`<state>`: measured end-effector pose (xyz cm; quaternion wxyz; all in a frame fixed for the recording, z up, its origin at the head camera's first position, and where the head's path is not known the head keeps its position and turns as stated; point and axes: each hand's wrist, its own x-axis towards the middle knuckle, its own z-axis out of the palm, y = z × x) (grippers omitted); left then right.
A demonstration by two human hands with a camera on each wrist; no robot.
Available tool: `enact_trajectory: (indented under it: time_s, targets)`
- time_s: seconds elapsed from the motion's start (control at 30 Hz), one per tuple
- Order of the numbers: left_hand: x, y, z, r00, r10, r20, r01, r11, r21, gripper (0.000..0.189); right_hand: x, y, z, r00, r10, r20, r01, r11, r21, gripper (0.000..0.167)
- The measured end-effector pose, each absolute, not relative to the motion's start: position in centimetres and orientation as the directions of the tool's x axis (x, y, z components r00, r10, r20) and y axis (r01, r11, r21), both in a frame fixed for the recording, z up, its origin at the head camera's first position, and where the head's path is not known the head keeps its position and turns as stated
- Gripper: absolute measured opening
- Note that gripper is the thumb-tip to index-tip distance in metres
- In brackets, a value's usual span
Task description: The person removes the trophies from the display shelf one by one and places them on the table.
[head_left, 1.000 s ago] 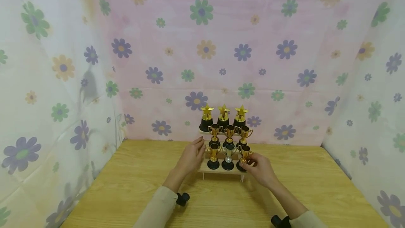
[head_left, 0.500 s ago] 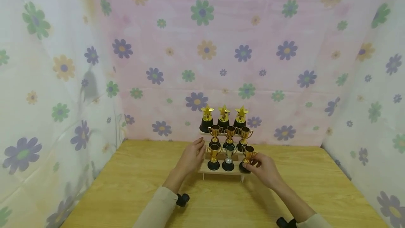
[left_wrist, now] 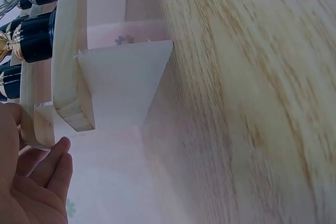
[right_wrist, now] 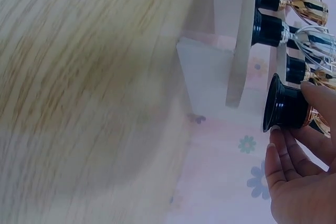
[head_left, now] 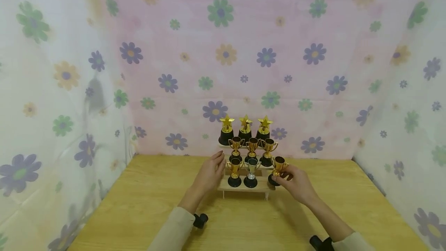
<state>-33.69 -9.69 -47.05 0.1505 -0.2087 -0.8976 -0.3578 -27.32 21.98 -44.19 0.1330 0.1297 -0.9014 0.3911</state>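
A gold cup (head_left: 279, 164) is pinched by the right hand (head_left: 296, 182) beside the wooden stand (head_left: 245, 189), gripped by the left hand (head_left: 210, 172).

Gold two-handled trophy cup (head_left: 279, 162), black round base: is hanging just apart from the front tier's right end, is tilting slightly rightward; right hand (head_left: 297, 183) is pinching it low. Pale wooden tiered stand (head_left: 242, 189): is standing upright on the tabletop (head_left: 167, 189), is bearing trophies (head_left: 235, 166) in rows; left hand (head_left: 210, 172) is touching its left end.
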Motion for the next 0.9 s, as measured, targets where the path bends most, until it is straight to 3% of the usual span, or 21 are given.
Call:
enact_trajectory:
  time_s: [0.3, 0.9]
  targets:
    - [-33.9, -10.0, -47.0, -0.887, 0.266, 0.378, 0.454, 0.656, 0.603, 0.045, -27.2, 23.2, -43.7, -0.946, -0.113, 0.305, -0.299, 0.672, -0.678, 0.023]
    - [-33.8, -9.8, -46.5, -0.859, 0.287, 0.424, 0.497, 0.666, 0.556, 0.043, -27.2, 25.8, -44.9, -0.961, -0.104, 0.257, -0.258, 0.672, -0.694, 0.026]
